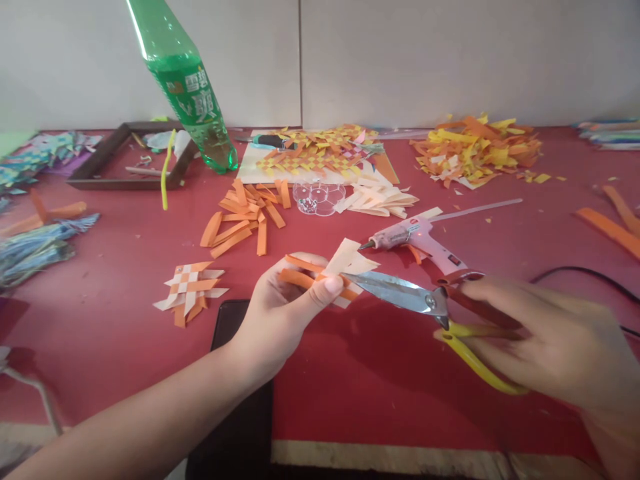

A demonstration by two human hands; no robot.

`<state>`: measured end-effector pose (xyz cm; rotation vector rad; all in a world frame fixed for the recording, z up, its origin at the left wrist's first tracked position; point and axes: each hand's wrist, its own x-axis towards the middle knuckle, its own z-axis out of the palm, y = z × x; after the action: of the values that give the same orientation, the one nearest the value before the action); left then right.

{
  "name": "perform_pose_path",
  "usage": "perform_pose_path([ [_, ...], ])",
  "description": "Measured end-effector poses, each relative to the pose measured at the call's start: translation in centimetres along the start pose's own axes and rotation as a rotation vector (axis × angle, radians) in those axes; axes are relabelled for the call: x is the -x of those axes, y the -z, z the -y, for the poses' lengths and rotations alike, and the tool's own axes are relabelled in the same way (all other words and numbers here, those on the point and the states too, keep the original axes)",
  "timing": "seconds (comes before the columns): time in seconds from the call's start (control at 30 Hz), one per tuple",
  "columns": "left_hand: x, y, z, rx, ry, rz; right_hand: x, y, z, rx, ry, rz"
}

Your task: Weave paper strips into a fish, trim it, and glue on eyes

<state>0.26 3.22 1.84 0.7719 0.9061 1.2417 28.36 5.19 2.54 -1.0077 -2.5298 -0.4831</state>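
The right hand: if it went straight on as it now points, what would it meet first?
Its scissors would probably first meet the cream and orange paper strips held in the left hand; blades and paper overlap in view, but depth is unclear.

Left fingers (320,293) — pinched, right fingers (500,299) — curled

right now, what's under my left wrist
A flat black object shows on both sides of your left wrist, over the red table. The stretch directly beneath is covered.
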Motion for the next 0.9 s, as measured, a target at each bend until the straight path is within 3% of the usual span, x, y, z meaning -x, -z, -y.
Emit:
perform_pose_path([
  [0.57,0.23,-0.04,-0.02,0.033,-0.025,0.057,0.51,-0.28,-0.05,0.028,-0.002,0.004],
  [0.9,0.54,0.09,-0.05,0.01,0.004,0.028,0.16,-0.27,0.16,0.036,0.007,-0.009],
])
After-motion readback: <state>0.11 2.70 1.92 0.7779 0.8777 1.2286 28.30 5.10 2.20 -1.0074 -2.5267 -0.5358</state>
